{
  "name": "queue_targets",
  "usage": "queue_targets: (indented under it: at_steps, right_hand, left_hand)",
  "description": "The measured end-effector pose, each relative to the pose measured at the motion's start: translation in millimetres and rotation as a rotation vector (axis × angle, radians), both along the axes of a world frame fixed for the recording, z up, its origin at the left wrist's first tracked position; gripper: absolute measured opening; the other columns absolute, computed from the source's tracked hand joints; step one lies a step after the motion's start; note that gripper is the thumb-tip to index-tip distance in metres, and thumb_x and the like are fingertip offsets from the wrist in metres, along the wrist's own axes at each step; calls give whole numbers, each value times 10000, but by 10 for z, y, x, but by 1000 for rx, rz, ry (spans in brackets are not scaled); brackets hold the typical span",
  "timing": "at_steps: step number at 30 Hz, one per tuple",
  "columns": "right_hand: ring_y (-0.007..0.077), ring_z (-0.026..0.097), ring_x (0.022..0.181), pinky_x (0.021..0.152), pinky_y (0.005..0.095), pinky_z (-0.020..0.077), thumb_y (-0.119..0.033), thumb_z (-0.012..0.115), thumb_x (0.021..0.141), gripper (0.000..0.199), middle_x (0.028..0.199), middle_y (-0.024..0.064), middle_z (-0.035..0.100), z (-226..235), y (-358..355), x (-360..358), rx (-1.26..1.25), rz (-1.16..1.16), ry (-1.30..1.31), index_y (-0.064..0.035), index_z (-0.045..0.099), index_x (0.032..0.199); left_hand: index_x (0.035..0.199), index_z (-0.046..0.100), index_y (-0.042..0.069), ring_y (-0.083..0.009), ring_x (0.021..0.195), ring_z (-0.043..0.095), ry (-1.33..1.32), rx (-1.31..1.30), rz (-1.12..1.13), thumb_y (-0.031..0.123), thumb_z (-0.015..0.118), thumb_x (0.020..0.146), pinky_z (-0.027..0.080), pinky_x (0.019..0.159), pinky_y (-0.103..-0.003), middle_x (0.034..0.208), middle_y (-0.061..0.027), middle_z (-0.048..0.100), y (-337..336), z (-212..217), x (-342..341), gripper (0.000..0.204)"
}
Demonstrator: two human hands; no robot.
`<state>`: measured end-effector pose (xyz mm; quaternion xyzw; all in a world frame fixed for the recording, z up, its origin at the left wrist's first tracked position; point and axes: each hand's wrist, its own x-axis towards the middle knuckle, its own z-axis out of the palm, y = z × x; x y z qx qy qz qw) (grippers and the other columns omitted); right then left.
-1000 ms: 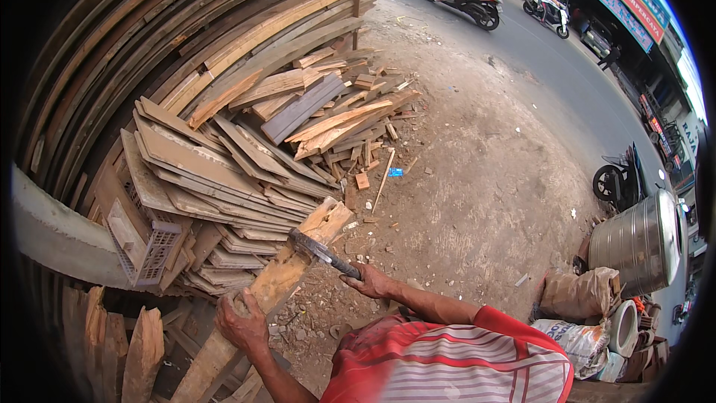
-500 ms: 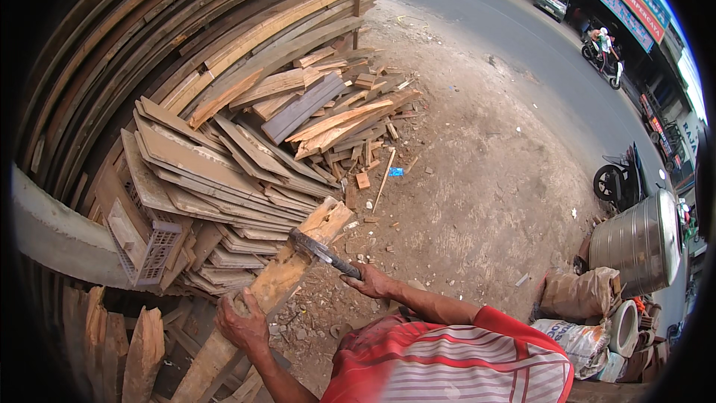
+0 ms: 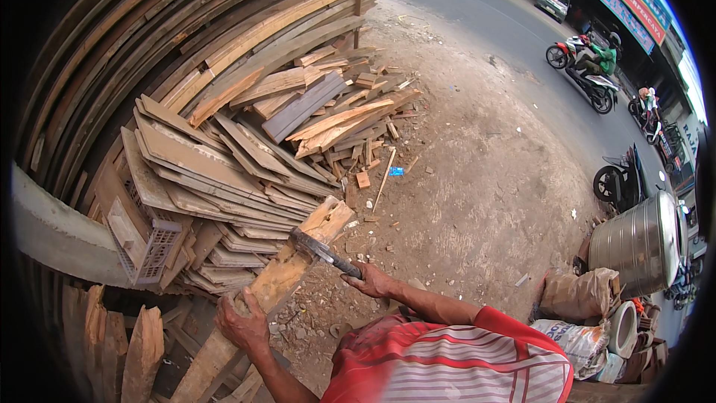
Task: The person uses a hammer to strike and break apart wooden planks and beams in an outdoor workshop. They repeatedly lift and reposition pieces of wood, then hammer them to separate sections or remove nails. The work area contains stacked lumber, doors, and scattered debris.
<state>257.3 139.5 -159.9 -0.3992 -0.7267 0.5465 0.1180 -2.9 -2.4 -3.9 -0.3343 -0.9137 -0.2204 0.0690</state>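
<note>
One rough wooden plank point(image 3: 280, 280) slants from the lower edge at 7 o'clock toward the middle of the view. The left hand point(image 3: 243, 322) is clamped on it partway along, thumb and fingers curled about its sides; the plank's far end lies at 1 o'clock from that hand. The right hand point(image 3: 369, 281) has its fingers closed around the end of a dark-handled hammer point(image 3: 322, 254), whose head lies at 10 o'clock from that hand, against the plank.

From the middle of the view, a layered stack of flat boards point(image 3: 195, 160) sits at 9 o'clock, a plastic crate point(image 3: 162, 250) at 8, and a heap of split offcuts point(image 3: 350, 119) at 11, with long timbers point(image 3: 224, 11) beyond. A ribbed metal drum point(image 3: 630, 242) stands between 3 and 4, near a brown sack point(image 3: 574, 295) at 4. At 2 o'clock, a rider in green point(image 3: 605, 58) sits on a motorcycle point(image 3: 601, 98).
</note>
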Motion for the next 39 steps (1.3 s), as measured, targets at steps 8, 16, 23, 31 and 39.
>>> queue_targets:
  at_steps: [8, 16, 23, 31, 39]
  right_hand:
    - [394, 689, 867, 802, 486, 520, -476, 615, 989, 470, 911, 242, 697, -48, 2, -3, -11, -4, 19, -27, 630, 1129]
    - [410, 689, 887, 811, 493, 519, -470, 610, 990, 460, 920, 248, 697, -80, 12, 1, 12, 9, -3, -33, 629, 1132]
    - [313, 660, 818, 784, 454, 523, -436, 626, 1001, 473, 886, 204, 678, -44, 19, 10, 10, 24, 11, -6, 618, 1199]
    - [373, 678, 854, 795, 479, 517, -443, 616, 997, 450, 907, 235, 688, -62, 10, 8, 17, 12, 29, -18, 626, 1146]
    - [388, 685, 860, 797, 489, 516, -440, 618, 994, 439, 908, 246, 692, -33, 6, 2, -3, 5, 28, -22, 630, 1128]
  left_hand:
    - [1192, 640, -126, -450, 1145, 617, 4, 19, 7, 401, 665, 944, 407, 1074, -544, 1220, -297, 656, 0, -16, 8, 583]
    - [1172, 649, -104, -447, 1122, 623, 25, 13, 11, 395, 665, 944, 420, 1056, -547, 1202, -274, 662, 5, -3, 23, 549]
    - [1161, 650, -113, -466, 1062, 631, 68, 26, -24, 377, 670, 946, 468, 954, -527, 1157, -298, 667, 3, 2, 12, 535]
    - [1164, 652, -116, -474, 1040, 635, 41, 35, -49, 365, 677, 944, 486, 914, -521, 1137, -315, 668, 24, 84, 43, 529]
    - [1186, 644, -115, -476, 1053, 632, 23, 21, -48, 385, 675, 944, 483, 929, -520, 1140, -315, 668, 12, 64, 21, 556]
